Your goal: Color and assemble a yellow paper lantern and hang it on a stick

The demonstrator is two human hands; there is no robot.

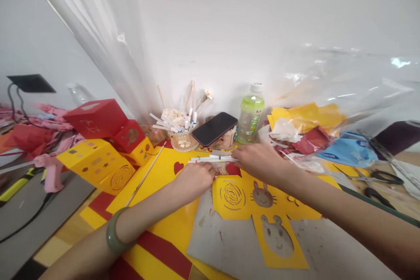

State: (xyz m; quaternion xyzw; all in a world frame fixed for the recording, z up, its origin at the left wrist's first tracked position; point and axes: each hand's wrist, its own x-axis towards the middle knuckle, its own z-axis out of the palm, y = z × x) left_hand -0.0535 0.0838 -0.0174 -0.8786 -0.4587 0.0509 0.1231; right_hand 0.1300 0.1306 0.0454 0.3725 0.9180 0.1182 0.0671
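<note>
"Lying nearest, is that a flat yellow cut-out?"

"Yes, partly over a grey board, a bear-shaped opening at its near end."

"And the hands?"

"Left hand, with a green bangle on the wrist, comes in palm-down; right hand reaches from the other side."

"What about the white pens?"

"They lie crosswise between both hands, just beyond the left and at the right's fingertips."

"Is either grip holding them?"

"Left, fingers curled close; right, fingers bunched narrow. Whether either grip closes on a pen, I can't tell."

"Farther back?"

"A dark phone, tilted, beside a small basket; then an upright green bottle."
</note>
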